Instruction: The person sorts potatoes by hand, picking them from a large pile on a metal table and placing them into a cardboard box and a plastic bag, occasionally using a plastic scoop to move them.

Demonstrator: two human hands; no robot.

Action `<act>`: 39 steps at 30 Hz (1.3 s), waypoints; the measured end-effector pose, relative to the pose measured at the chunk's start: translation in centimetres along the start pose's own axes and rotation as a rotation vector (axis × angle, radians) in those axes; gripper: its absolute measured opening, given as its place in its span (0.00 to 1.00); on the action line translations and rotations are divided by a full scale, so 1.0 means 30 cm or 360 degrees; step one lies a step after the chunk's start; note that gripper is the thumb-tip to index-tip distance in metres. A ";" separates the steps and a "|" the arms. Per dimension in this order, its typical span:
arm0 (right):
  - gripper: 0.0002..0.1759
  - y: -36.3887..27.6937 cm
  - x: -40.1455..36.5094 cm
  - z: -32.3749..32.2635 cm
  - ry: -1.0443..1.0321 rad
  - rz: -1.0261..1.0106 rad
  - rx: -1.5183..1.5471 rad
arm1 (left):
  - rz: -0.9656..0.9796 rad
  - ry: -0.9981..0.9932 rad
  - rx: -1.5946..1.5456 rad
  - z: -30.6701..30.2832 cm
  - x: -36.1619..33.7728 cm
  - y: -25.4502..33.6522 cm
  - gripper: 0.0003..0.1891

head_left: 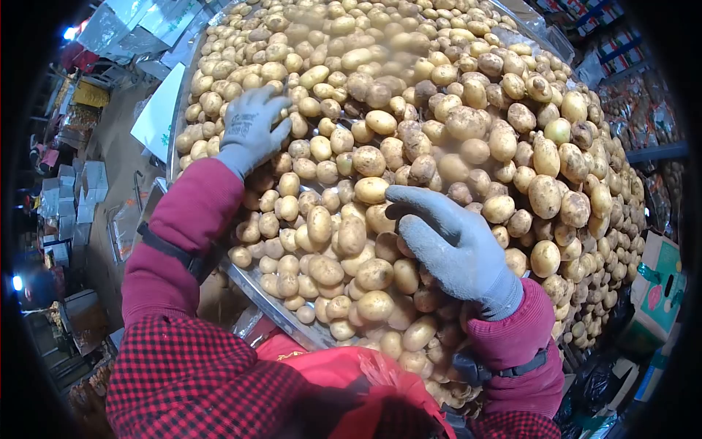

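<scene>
Potatoes [351,235] all over my feed, a great heap filling the middle of the view and running off to the right! Here's my left hand [252,123], grey-gloved, palm down over the upper left part of the heap. Its fingers are spread, the thumb standing out from the rest, with potatoes right beyond the tips; how firmly it touches any of them, I can't tell.

Across to my right hand [461,249], grey-gloved too, closer to the body and over the middle of the pile. The forefinger stretches out, its tip right beside a bright yellow potato [371,190], and from this angle I can't tell whether they meet. The thumb curves below it with a gap between the two; the remaining fingers are mostly hidden from me.

Bigger, dirtier potatoes crowd the right side, while cleaner, paler ones lie on the near side. A metal rim [272,307] borders the heap at the near left. I see a black strap [172,247] around the maroon left sleeve [194,212], and bright red cloth [351,366] at the body. Off left, stacked cartons [91,184] stand on the floor; at far right, a green carton [656,285] sits near the potatoes.
</scene>
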State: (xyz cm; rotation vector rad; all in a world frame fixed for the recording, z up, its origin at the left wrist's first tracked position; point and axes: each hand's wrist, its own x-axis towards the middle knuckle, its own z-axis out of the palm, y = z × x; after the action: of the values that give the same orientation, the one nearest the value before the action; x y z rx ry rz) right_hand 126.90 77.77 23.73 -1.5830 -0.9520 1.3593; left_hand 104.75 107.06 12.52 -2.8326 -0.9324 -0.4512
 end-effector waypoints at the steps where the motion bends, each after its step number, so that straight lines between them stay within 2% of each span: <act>1: 0.23 -0.005 0.003 -0.001 -0.0001 -0.0017 -0.0006 | -0.0001 0.0015 0.0010 -0.003 0.028 -0.008 0.18; 3: 0.23 -0.008 0.001 0.001 -0.0054 -0.0044 -0.0082 | 0.0035 0.0169 -0.0369 0.009 0.092 0.033 0.21; 4: 0.23 -0.002 0.003 0.003 -0.0060 -0.0041 -0.0090 | 0.0086 0.0130 -0.0663 -0.036 0.142 0.099 0.23; 5: 0.23 0.007 0.007 0.004 -0.0062 -0.0077 -0.0095 | 0.0098 0.0024 -0.0679 -0.051 0.188 0.163 0.25; 7: 0.23 0.005 0.009 0.002 -0.0069 -0.0111 -0.0124 | 0.0468 0.0306 -0.0478 0.011 0.302 0.256 0.29; 9: 0.23 -0.003 0.004 0.013 0.0010 -0.0032 0.0089 | 0.0544 0.0294 -0.0350 0.099 0.406 0.317 0.32; 11: 0.23 -0.017 0.001 0.007 0.0019 -0.0034 0.0113 | 0.0242 -0.0565 -0.0521 0.131 0.472 0.360 0.32; 13: 0.23 -0.023 -0.006 -0.007 0.0000 0.0002 0.0004 | 0.0256 -0.0574 -0.0528 0.107 0.464 0.349 0.32; 15: 0.23 -0.008 -0.008 -0.011 -0.0032 0.0068 0.0160 | 0.0385 -0.0346 -0.0687 0.115 0.405 0.289 0.32; 17: 0.23 0.013 -0.002 -0.009 0.0002 -0.0139 0.0006 | 0.0361 -0.0300 -0.0779 0.086 0.342 0.249 0.32; 19: 0.23 0.028 0.001 0.004 0.0025 -0.0175 0.0031 | 0.0395 -0.0304 -0.0518 0.024 0.271 0.213 0.32; 21: 0.23 0.027 0.002 0.002 -0.0030 -0.0116 0.0031 | 0.0523 -0.0057 -0.0303 0.027 0.180 0.146 0.39; 22: 0.22 -0.013 -0.006 -0.008 -0.0070 0.0049 -0.0017 | 0.0449 -0.0038 -0.0252 0.020 0.168 0.114 0.39; 23: 0.22 0.004 -0.002 -0.006 -0.0075 0.0043 -0.0021 | 0.0371 -0.0024 -0.0208 0.016 0.155 0.090 0.40; 24: 0.22 0.036 0.005 -0.001 -0.0052 -0.0076 0.0007 | 0.0124 -0.0108 -0.0158 0.009 0.146 0.059 0.39; 25: 0.22 0.051 0.012 0.003 -0.0027 -0.0201 0.0032 | 0.0043 -0.0073 -0.0033 0.034 0.155 0.014 0.36; 28: 0.22 0.004 -0.003 0.007 0.0002 -0.0087 0.0064 | -0.0145 0.0090 0.0066 0.030 0.179 -0.079 0.34; 30: 0.22 -0.004 -0.004 0.004 -0.0010 -0.0040 0.0062 | -0.0340 0.0257 0.0325 0.024 0.190 -0.105 0.31; 31: 0.22 -0.008 0.000 0.003 -0.0013 -0.0043 0.0060 | -0.0343 0.0260 0.0328 0.001 0.193 -0.082 0.31; 33: 0.22 -0.009 0.000 0.009 -0.0005 0.0036 0.0018 | 0.0210 -0.0104 -0.0390 -0.057 0.188 0.046 0.31; 35: 0.22 0.009 0.006 0.012 0.0000 -0.0042 0.0008 | 0.0572 -0.0293 -0.0505 -0.068 0.196 0.192 0.31; 37: 0.22 0.007 0.008 0.008 0.0007 -0.0133 -0.0018 | 0.0690 0.0031 -0.0626 0.034 0.228 0.286 0.30; 39: 0.21 -0.005 0.006 0.010 0.0000 -0.0111 0.0011 | 0.0605 0.0221 -0.0639 0.119 0.299 0.361 0.27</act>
State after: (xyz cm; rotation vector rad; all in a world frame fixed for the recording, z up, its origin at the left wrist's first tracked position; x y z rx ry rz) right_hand 126.62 78.02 23.76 -1.5310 -0.9925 1.3132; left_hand 118.95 104.15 11.71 -3.1703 -0.2854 -0.8490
